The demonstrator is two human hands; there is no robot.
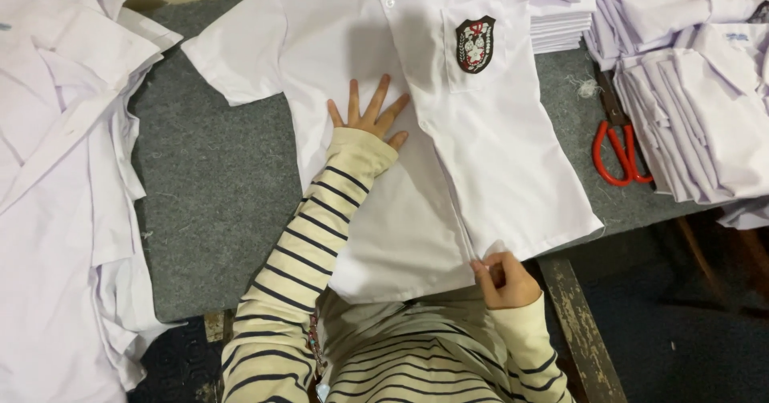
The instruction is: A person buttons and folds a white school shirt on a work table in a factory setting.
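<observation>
A white short-sleeved shirt (481, 171) with a dark crest badge (475, 44) on its chest pocket lies face up on the grey felt table (216, 195). My left hand (370, 116) presses flat on the shirt's left front, fingers spread. My right hand (503, 279) pinches the shirt's bottom hem near the front opening, at the table's near edge. Both my sleeves are cream with dark stripes.
A heap of white shirts (56, 187) covers the left side. Folded white shirts (705, 106) are stacked at the right, with more (561, 22) behind. Red-handled scissors (621, 151) lie beside the right stack. The table's wooden edge (581, 331) drops to a dark floor.
</observation>
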